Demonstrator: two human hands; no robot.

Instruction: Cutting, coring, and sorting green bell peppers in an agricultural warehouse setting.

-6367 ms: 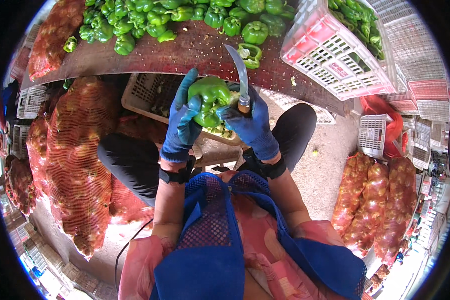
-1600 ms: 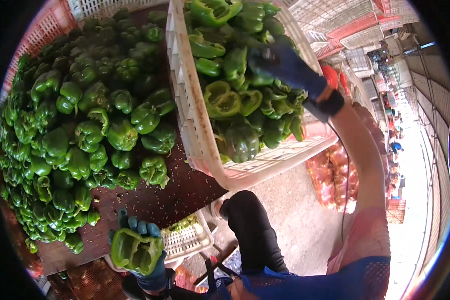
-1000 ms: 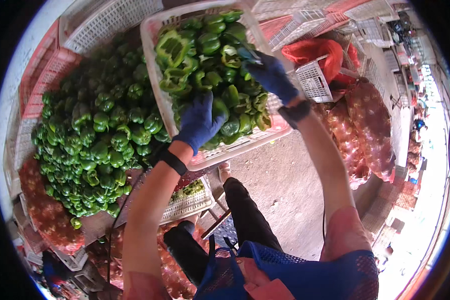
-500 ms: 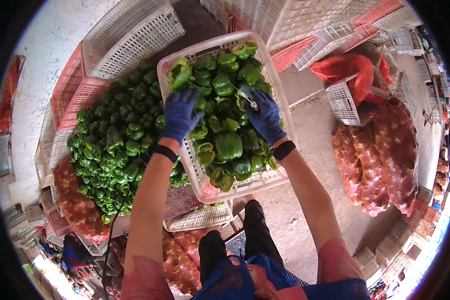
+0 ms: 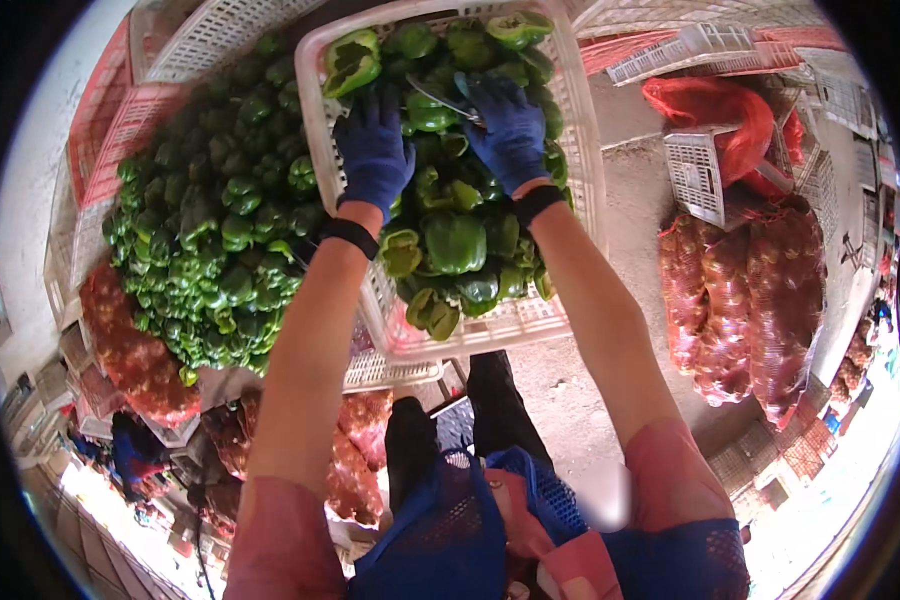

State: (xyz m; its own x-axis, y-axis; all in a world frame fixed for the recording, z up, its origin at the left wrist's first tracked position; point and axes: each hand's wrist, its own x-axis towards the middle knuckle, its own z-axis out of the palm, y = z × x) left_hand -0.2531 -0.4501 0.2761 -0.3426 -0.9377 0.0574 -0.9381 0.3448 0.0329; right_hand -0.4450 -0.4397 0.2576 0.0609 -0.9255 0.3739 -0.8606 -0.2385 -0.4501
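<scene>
A white plastic crate (image 5: 588, 190) in front of me holds green bell peppers, some whole and some cut open. My right hand (image 5: 507, 135), in a blue glove, is closed on a small knife over the crate's right half. The thin knife blade (image 5: 438, 101) points left, across a green pepper (image 5: 430, 113). My left hand (image 5: 375, 155), also gloved in blue, rests over the crate's left side with its thumb apart from the fingers. Its fingertips are partly lost among the peppers. A hollow cut pepper (image 5: 352, 62) lies just beyond it.
To the left of the crate spreads a big heap of green peppers (image 5: 220, 220). Red mesh sacks (image 5: 725, 310) stand on the floor at right, beside a small white crate (image 5: 694, 178) and red netting (image 5: 730, 120). Pink and white crates (image 5: 120, 150) line the far left.
The whole view has shifted, so the crate appears higher. My right hand has moved left and farther over the crate. The knife blade now lies nearer my left hand.
</scene>
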